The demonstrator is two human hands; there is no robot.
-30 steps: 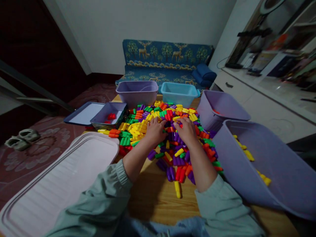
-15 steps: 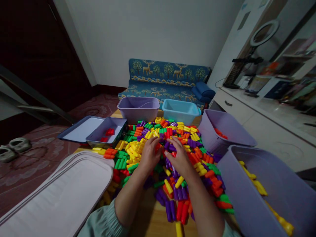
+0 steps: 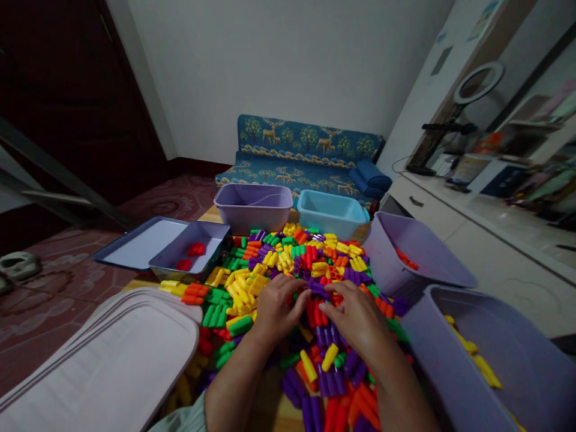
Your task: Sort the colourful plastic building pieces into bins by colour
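Over the middle of a heap of colourful plastic building pieces [image 3: 243,288], both of my hands face each other. My left hand [image 3: 279,306] has its fingers curled, with the tips at the left end of a purple plastic piece [image 3: 318,290]. At that piece's right end are the bent fingers and thumb of my right hand [image 3: 355,312]. Red pieces [image 3: 317,313] lie just below, between the two hands. Nearer to me are purple joined pieces [image 3: 330,381] and loose yellow ones [image 3: 308,366]. My palms hide part of the heap.
A purple bin [image 3: 252,207] and a light blue bin [image 3: 333,211] stand at the back. Two more lilac bins [image 3: 425,249] [image 3: 486,336] on the right hold red and yellow pieces. On the left are an open tin [image 3: 189,231] with red pieces and stacked white lids [image 3: 121,354].
Both hands have drawn closer to me within the view, and the right one has shifted rightward. Their fingers now meet around a purple piece. The view has tilted slightly.
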